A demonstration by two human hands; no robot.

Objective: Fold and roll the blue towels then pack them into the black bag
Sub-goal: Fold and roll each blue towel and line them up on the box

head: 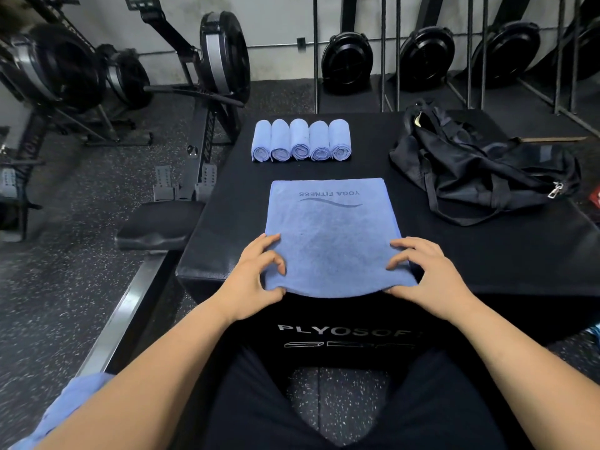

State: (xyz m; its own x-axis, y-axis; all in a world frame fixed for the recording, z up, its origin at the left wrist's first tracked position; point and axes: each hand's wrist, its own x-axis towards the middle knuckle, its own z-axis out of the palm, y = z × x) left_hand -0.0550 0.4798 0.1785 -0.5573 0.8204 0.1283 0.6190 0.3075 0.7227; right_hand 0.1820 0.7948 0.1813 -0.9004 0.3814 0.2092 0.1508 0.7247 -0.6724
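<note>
rolled blue towels (301, 139): 5 | flat blue towel (328, 235): 1 | black bag (470, 170): 1 | plyo box (487, 254): 1

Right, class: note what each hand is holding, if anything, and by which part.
Both hold the flat blue towel by its near edge: the left hand pinches the near left corner, the right hand the near right corner.

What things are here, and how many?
rolled towels: five, blue, in a row at the box's far side
flat towel: one, blue, on the box's near part
bag: one, black, on the box, right of the towels
box: one, black, under towels and bag
rowing machines: several, black and grey, left and back
cloth: one, blue, bottom left, partly cut off
left hand: pinches the flat towel's near left edge
right hand: grips its near right edge
</note>
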